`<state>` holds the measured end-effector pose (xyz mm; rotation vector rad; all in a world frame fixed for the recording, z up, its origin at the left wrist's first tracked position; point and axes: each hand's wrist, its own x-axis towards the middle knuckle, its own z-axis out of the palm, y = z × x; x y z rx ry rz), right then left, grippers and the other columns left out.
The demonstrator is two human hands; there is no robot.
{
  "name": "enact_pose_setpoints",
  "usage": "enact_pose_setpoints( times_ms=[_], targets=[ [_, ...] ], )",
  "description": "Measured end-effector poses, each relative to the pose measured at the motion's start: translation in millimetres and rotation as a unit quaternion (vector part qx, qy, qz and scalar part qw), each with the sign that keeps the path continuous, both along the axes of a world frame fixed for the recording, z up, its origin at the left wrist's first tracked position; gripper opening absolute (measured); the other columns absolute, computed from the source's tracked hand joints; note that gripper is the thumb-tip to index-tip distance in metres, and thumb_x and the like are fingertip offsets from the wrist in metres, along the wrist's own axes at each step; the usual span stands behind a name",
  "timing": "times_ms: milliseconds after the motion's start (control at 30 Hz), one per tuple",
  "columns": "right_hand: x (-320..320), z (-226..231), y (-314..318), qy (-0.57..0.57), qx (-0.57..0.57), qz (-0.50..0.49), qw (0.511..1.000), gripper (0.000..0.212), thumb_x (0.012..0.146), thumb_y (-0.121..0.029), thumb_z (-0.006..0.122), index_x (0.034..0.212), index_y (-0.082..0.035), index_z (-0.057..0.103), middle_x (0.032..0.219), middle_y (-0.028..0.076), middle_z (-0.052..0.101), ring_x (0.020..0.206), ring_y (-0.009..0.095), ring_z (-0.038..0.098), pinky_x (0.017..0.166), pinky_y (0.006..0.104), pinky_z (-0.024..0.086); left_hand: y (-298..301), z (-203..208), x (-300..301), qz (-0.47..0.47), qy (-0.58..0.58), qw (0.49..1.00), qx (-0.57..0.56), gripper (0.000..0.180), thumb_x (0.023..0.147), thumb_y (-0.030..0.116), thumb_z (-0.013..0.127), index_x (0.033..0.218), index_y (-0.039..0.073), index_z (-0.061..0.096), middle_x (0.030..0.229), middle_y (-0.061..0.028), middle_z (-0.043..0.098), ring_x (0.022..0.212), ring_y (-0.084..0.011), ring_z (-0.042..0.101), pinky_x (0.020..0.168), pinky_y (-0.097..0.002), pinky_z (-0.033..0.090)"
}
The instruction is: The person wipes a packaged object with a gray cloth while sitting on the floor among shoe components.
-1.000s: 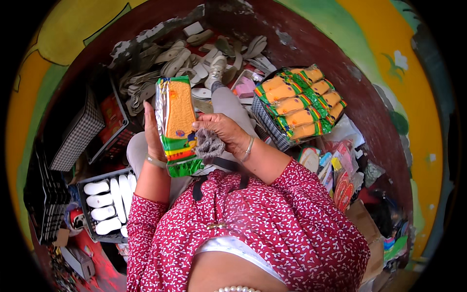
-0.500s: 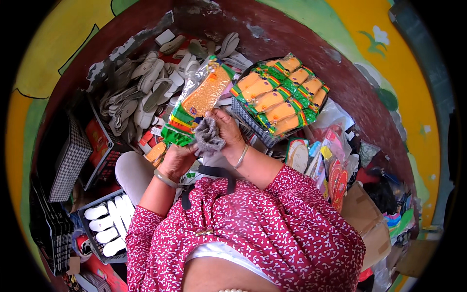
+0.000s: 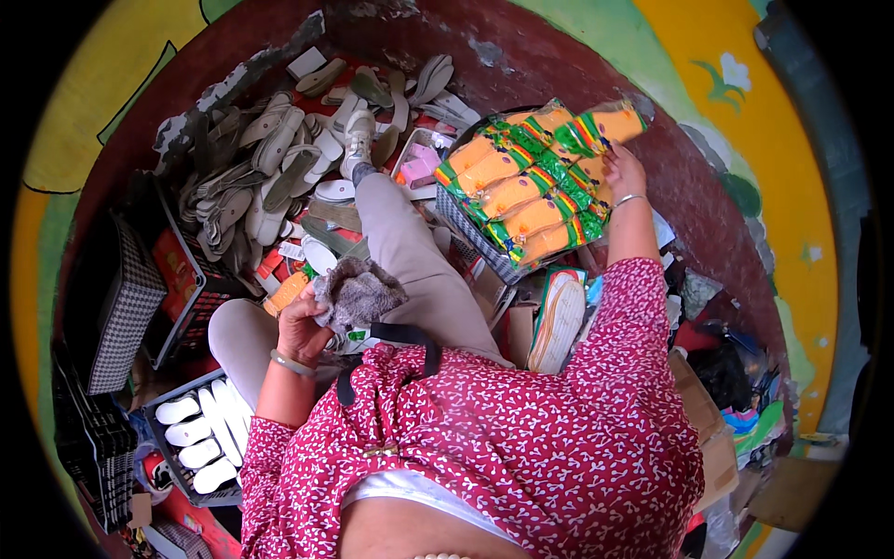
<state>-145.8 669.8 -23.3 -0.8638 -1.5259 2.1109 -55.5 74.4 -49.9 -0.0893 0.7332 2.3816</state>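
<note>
One packet of orange goods with green bands has travelled: half a second ago it was held in front of the chest between both hands, and now the right hand carries it out over the far end of the wire basket. The right fingers are closed on the packet's near edge, with the packet touching the row already stacked there. In the inspector's judgement this is a placing step nearly complete, the packet joining its fellows and not yet let go.

The left hand has parted from the packet and now rests on the lap, well to the left of the basket, fingers clenched around a crumpled grey cloth.

Packaging, by position from the basket: inside it lie about five like packets, oblong, clear-wrapped, orange with green and red end bands, laid side by side at a slant. Just below the basket stands an upright packet holding a pale insole, green at its top edge. To the left of the basket, beyond the outstretched leg, a heap of loose grey and beige insoles covers the floor. Further left and lower, a dark crate holds white insoles in a row. Printing on the wrappers is too small to make out.
</note>
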Motion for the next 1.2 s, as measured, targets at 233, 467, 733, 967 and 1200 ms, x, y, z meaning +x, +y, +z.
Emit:
enact_pose_setpoints(
  times_ms=[233,467,733,967,1200],
  targets=[
    [-30.7,-43.4,23.9,-0.23,0.019,0.104,0.968,0.012,0.084,-0.022,0.061,0.081,-0.011,0.057,0.068,0.0,0.055,0.056,0.012,0.054,0.041,0.0233,0.035,0.6,-10.3,0.2,-0.001,-0.019,1.0,-0.01,0.057,0.065,0.006,0.053,0.121,-0.007,0.047,0.117,-0.0192,0.055,0.111,-0.0314,0.053,0.1,-0.0428,0.037],
    [-51.4,-62.9,22.5,-0.325,0.073,0.068,0.94,0.013,0.086,-0.023,0.059,0.082,-0.011,0.056,0.067,0.0,0.058,0.051,0.011,0.053,0.039,0.0246,0.035,2.2,-19.6,0.9,0.003,-0.045,0.998,-0.035,0.043,0.065,0.005,0.052,0.107,-0.004,0.054,0.107,-0.0155,0.059,0.104,-0.0299,0.056,0.097,-0.0424,0.041],
    [-72.8,-61.2,25.5,-0.531,0.46,0.136,0.699,0.027,0.081,-0.027,0.06,0.1,-0.008,0.06,0.088,0.007,0.065,0.072,0.023,0.062,0.062,0.0348,0.049,9.9,-14.4,1.0,-0.008,-0.064,0.996,-0.065,0.041,0.064,0.003,0.051,0.104,-0.003,0.055,0.101,-0.0145,0.06,0.098,-0.0292,0.058,0.093,-0.0414,0.044],
    [-51.5,-1.8,-63.4,-0.481,0.617,0.123,0.611,0.047,0.078,-0.028,0.062,0.119,-0.006,0.055,0.123,0.015,0.054,0.114,0.027,0.052,0.093,0.0375,0.043,1.5,-16.7,9.6,-0.003,-0.062,0.997,-0.044,0.039,0.065,0.002,0.052,0.103,-0.002,0.055,0.103,-0.0146,0.06,0.1,-0.0293,0.058,0.093,-0.0417,0.044],
    [-68.5,-67.2,-25.7,-0.483,0.592,0.214,0.609,0.054,0.075,-0.032,0.066,0.118,-0.003,0.054,0.124,0.015,0.053,0.113,0.029,0.052,0.094,0.0373,0.042,-2.0,-13.1,17.4,0.006,-0.058,0.997,-0.042,0.038,0.066,0.002,0.053,0.104,-0.002,0.056,0.103,-0.0143,0.061,0.1,-0.0283,0.058,0.093,-0.0416,0.044]
  ],
)
